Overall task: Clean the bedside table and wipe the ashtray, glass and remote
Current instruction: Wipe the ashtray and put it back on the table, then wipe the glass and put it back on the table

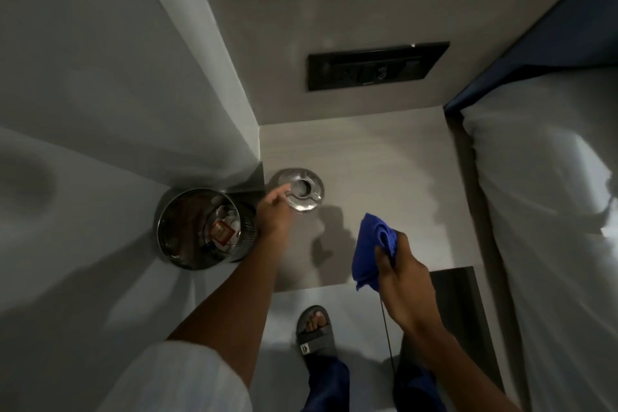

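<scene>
A clear glass ashtray (305,191) is near the left edge of the grey bedside table (384,177). My left hand (274,211) grips the ashtray's left rim with its fingertips. Whether the ashtray rests on the table or is lifted a little, I cannot tell. My right hand (399,273) hangs over the table's front edge, shut on a bunched blue cloth (374,244). No glass or remote shows in this view.
A round metal bin (200,227) holding rubbish stands on the floor just left of the table. A bed with white sheets (548,211) borders the right side. A black switch panel (378,65) sits on the wall behind. My sandalled foot (314,331) is below the table.
</scene>
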{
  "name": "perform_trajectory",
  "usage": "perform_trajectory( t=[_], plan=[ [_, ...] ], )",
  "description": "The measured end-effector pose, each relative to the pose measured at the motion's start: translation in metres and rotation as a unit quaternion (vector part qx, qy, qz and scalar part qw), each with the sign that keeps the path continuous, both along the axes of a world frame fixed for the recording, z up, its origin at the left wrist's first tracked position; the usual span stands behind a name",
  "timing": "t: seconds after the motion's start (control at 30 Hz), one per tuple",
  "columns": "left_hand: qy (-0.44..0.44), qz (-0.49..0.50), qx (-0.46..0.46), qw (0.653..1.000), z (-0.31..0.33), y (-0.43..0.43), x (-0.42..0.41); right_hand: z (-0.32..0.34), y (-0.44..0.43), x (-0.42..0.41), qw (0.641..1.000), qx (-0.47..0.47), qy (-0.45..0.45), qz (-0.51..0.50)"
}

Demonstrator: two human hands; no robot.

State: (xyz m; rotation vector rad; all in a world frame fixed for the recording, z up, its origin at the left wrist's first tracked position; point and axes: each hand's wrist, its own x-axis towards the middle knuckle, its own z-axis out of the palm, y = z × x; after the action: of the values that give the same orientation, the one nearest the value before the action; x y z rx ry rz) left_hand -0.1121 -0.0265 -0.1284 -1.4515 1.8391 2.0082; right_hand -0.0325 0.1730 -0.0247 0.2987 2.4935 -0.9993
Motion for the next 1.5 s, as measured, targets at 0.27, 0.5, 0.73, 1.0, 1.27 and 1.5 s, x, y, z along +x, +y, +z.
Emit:
perform_trajectory(
  t=[0.27, 0.5, 0.73, 1.0, 1.27, 1.5],
  plan=[
    [-0.030, -0.211, -0.273, 0.938, -0.023, -0.001, -0.041, -0.012, 0.028, 0.011, 0.998, -0.056, -0.008, -0.042],
    [-0.091, -0.525, -0.389, 0.751, -0.027, -0.028, -0.049, 0.004, 0.049, 0.014, 0.988, -0.132, 0.020, -0.072],
    [-0.002, -0.496, -0.474, 0.727, 0.020, 0.022, -0.017, 0.014, 0.094, 0.017, 0.953, -0.228, 0.013, -0.198],
    [-0.130, -0.583, -0.464, 0.654, -0.001, 0.067, 0.005, 0.028, 0.163, 0.026, 0.918, -0.285, 0.000, -0.277],
    [-0.182, -0.537, -0.480, 0.669, -0.019, 0.046, -0.029, -0.001, 0.175, 0.040, 0.910, -0.322, 0.000, -0.261],
    [0.031, -0.424, -0.110, 0.898, 0.086, 0.186, 0.028, 0.028, 0.181, 0.037, 0.864, -0.377, -0.022, -0.333]
  ],
)
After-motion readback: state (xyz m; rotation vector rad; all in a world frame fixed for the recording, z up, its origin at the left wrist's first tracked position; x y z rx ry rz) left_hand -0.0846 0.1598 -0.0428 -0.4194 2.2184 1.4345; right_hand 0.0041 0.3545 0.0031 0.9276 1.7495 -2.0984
